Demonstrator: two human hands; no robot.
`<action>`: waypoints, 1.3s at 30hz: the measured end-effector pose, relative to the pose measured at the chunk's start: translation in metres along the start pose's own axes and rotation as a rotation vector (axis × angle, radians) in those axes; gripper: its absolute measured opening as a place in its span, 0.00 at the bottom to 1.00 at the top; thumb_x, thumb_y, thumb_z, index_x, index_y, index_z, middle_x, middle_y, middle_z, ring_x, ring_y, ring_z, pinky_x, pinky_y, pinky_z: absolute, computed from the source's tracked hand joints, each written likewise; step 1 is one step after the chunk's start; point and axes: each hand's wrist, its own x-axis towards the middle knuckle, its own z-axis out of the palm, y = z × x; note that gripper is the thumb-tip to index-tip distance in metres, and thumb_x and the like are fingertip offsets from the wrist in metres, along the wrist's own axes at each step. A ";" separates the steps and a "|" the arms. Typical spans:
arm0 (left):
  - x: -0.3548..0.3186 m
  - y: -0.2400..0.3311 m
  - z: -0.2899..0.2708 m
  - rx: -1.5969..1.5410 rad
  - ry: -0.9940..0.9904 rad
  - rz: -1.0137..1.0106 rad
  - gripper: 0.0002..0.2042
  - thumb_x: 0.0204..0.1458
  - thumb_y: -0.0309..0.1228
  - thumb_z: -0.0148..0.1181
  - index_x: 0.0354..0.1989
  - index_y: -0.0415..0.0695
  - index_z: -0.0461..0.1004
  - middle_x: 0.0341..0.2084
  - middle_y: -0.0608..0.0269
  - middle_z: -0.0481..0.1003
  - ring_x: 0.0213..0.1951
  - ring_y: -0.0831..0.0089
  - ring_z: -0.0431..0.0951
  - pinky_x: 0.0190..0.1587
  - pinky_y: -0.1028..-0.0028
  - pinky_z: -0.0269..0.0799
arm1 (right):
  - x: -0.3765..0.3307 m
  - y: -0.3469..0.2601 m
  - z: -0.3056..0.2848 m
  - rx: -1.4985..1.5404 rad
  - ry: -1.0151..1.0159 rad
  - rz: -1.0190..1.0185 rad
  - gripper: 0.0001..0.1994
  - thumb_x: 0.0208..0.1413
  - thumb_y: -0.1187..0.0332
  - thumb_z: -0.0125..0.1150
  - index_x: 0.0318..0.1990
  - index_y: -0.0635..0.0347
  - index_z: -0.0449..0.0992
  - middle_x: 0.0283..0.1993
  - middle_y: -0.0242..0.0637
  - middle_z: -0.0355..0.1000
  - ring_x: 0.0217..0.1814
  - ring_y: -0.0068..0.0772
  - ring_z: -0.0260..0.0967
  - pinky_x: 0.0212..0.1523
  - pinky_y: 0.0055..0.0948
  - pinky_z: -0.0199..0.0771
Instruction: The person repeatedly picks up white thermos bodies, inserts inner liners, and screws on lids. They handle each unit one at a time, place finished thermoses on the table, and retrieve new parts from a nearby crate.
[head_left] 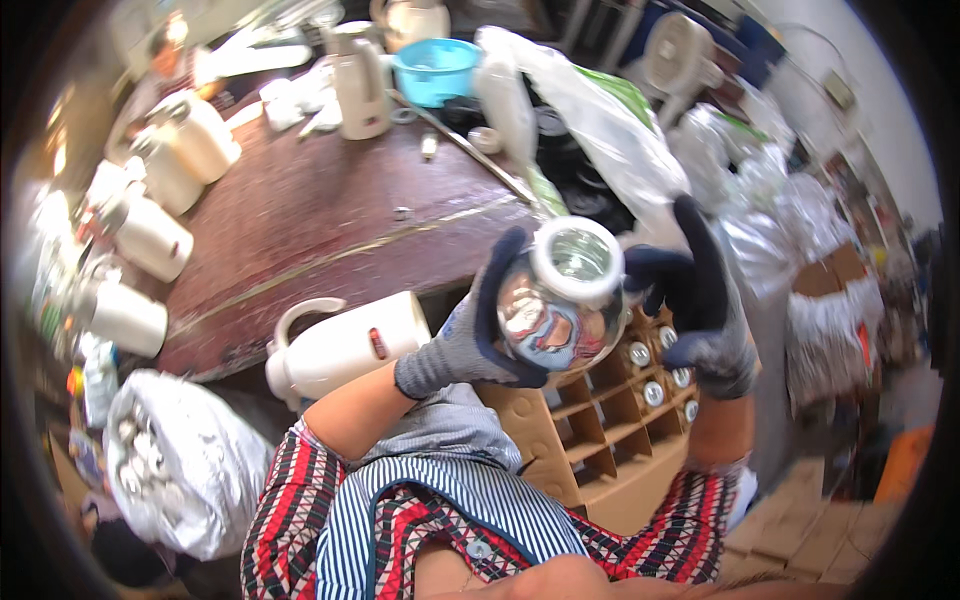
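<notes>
A shiny silvered glass flask liner [560, 335], with a white ring [578, 262] round its mouth, is held up in front of me. My left hand [478, 325], in a grey glove with dark blue palm and fingers, grips the liner from its left side. On the other side my right hand [708, 315], gloved alike, has its fingers spread close to the ring; whether a fingertip touches it I cannot tell. Below sits a cardboard box [610, 440] with dividers, several glass liners standing in its cells. Beside my left forearm a white vacuum jug [345, 345] lies on its side.
On the dark red table [330, 220], several white jugs [150, 235] line the left edge. A blue basin [437, 70] and an upright jug [358, 85] stand at the back. White plastic bags [600, 130] lie behind my hands; a filled sack [190, 460] is lower left. A fan [680, 55] stands far right.
</notes>
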 end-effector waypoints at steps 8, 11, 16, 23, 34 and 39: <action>-0.093 0.002 -0.054 0.478 0.174 0.085 0.49 0.51 0.40 0.73 0.75 0.35 0.46 0.67 0.46 0.62 0.67 0.53 0.66 0.71 0.58 0.60 | -0.083 0.221 0.151 0.604 0.120 0.385 0.53 0.57 0.26 0.52 0.81 0.48 0.44 0.83 0.41 0.45 0.82 0.52 0.45 0.77 0.60 0.52; -0.099 0.016 -0.040 1.076 0.160 0.201 0.53 0.43 0.40 0.76 0.74 0.33 0.48 0.70 0.41 0.57 0.71 0.48 0.59 0.73 0.53 0.54 | -0.087 0.231 0.152 0.540 0.089 0.465 0.49 0.60 0.29 0.51 0.80 0.47 0.47 0.82 0.40 0.46 0.82 0.52 0.47 0.76 0.60 0.54; -0.118 0.059 -0.124 0.734 0.284 -0.164 0.49 0.47 0.41 0.78 0.73 0.38 0.53 0.70 0.46 0.58 0.71 0.52 0.57 0.74 0.57 0.51 | -0.117 0.281 0.104 0.161 0.237 0.416 0.42 0.62 0.36 0.54 0.77 0.49 0.55 0.80 0.42 0.52 0.79 0.52 0.53 0.74 0.60 0.59; -0.293 0.037 -0.242 1.239 0.970 -0.533 0.15 0.60 0.35 0.66 0.50 0.40 0.76 0.42 0.59 0.78 0.45 0.65 0.79 0.52 0.67 0.75 | -0.093 0.287 0.075 0.613 0.308 0.404 0.41 0.60 0.48 0.60 0.77 0.54 0.55 0.73 0.47 0.63 0.74 0.52 0.62 0.75 0.49 0.61; -0.276 0.054 -0.203 0.133 1.113 -0.588 0.43 0.60 0.40 0.68 0.78 0.39 0.50 0.74 0.53 0.57 0.74 0.61 0.57 0.73 0.66 0.55 | 0.003 0.299 0.110 0.413 -0.061 0.479 0.51 0.53 0.52 0.69 0.78 0.66 0.48 0.75 0.48 0.58 0.78 0.43 0.54 0.77 0.39 0.50; -0.229 0.061 -0.165 0.365 1.043 -0.571 0.44 0.58 0.38 0.68 0.78 0.36 0.48 0.75 0.48 0.54 0.75 0.60 0.54 0.75 0.66 0.51 | 0.011 0.299 0.164 0.494 -0.221 0.580 0.41 0.62 0.50 0.63 0.75 0.65 0.56 0.71 0.43 0.64 0.71 0.37 0.62 0.72 0.36 0.61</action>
